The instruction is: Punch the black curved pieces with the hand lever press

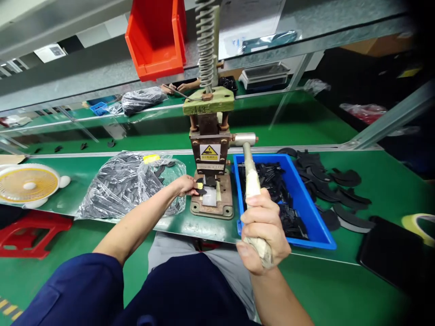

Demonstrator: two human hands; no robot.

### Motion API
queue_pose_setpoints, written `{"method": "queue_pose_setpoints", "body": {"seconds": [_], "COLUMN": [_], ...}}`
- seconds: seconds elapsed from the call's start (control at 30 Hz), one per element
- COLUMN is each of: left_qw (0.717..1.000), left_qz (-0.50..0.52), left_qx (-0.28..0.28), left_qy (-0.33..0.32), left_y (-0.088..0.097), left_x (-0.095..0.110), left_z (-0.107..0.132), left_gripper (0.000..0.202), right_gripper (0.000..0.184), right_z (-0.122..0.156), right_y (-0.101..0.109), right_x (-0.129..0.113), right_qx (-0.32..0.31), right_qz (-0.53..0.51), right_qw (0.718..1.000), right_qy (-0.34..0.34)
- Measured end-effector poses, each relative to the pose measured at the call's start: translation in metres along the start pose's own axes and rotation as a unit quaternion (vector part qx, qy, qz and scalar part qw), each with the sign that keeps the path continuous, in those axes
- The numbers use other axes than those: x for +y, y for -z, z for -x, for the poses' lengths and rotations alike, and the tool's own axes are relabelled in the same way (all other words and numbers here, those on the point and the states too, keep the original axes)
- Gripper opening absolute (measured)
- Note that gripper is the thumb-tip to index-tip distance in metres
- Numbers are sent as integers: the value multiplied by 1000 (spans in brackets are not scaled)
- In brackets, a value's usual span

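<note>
In front of me stands a hand press [210, 123] with a yellow warning label and a tall spring above. My right hand [267, 224] is wrapped round its lever handle [250, 174], which is covered in pale tape and points down toward me. At the press base [197, 209], my left hand [185, 185] pinches a small flat black piece [201, 191] with a bit of yellow at its edge. The piece is at the left edge of the pale block [209, 197] under the press head; whether it rests on the block I cannot tell.
A clear bag [115, 188] of dark pieces lies left of the press, beyond it a fan [30, 183]. Right are a blue bin [316, 226] of black parts, curved black pieces [346, 197] and a tape roll [416, 226]. An orange bin [159, 68] hangs above. Another person's hands [185, 86] show behind.
</note>
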State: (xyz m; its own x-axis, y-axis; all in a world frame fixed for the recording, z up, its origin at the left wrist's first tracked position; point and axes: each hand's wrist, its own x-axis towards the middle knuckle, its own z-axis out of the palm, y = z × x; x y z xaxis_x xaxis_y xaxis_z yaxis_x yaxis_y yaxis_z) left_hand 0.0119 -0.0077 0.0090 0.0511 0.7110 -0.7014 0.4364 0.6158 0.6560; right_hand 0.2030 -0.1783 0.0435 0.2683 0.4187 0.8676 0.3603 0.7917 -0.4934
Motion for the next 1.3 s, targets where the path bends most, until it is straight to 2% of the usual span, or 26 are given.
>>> {"method": "queue_pose_setpoints", "body": {"seconds": [0.07, 0.17, 0.27, 0.33, 0.5, 0.6, 0.67, 0.73, 0.8, 0.9, 0.97, 1.03, 1.13, 1.2, 1.3], "left_qw": [1000, 999, 994, 991, 991, 990, 989, 983, 973, 940, 905, 874, 846, 847, 862], "left_qz": [-11, -27, -36, -24, 22, 38, 39, 30, -10, -148, -259, -352, -435, -444, -424], "left_qx": [9, 24, 31, 13, -40, -31, -4, 46, 112, 209, 245, 249, 234, 225, 208], "left_qy": [-11, -34, -98, -132, -124, -130, -143, -173, -203, -226, -230, -224, -199, -187, -185], "left_y": [0, 0, 1, 2, 4, 5, 10, 24, 48, 94, 122, 142, 158, 162, 164], "left_x": [2, 6, 6, 4, -4, -7, -10, -14, -20, -34, -46, -57, -67, -68, -66], "left_z": [0, -3, -5, -6, -7, -11, -15, -20, -24, -27, -25, -21, -16, -16, -20], "left_gripper": [21, 22, 25, 27, 24, 20, 14, 6, 4, 13, 20, 26, 27, 22, 18], "right_gripper": [11, 11, 9, 9, 13, 12, 11, 11, 13, 20, 25, 27, 24, 20, 15], "right_z": [-1, -1, 1, 1, 0, -1, -2, -2, -2, -4, -6, -7, -7, -5, -3], "right_y": [1, -2, -4, -5, -2, 1, 2, 1, -3, -13, -19, -22, -22, -20, -18], "right_x": [0, 0, 3, 5, 6, 4, 2, 2, 3, 7, 11, 14, 17, 19, 19], "right_qx": [-5, 16, 34, 37, 22, 15, 8, 11, 33, 100, 132, 142, 146, 145, 138], "right_qz": [-25, -38, -27, -24, -13, -10, -7, -5, -7, -17, -19, -15, -19, -24, -28], "right_qw": [999, 999, 999, 998, 999, 999, 999, 999, 999, 993, 988, 986, 983, 983, 985], "right_qy": [27, 25, 25, 39, 47, 41, 37, 31, 29, 58, 77, 88, 110, 110, 104]}}
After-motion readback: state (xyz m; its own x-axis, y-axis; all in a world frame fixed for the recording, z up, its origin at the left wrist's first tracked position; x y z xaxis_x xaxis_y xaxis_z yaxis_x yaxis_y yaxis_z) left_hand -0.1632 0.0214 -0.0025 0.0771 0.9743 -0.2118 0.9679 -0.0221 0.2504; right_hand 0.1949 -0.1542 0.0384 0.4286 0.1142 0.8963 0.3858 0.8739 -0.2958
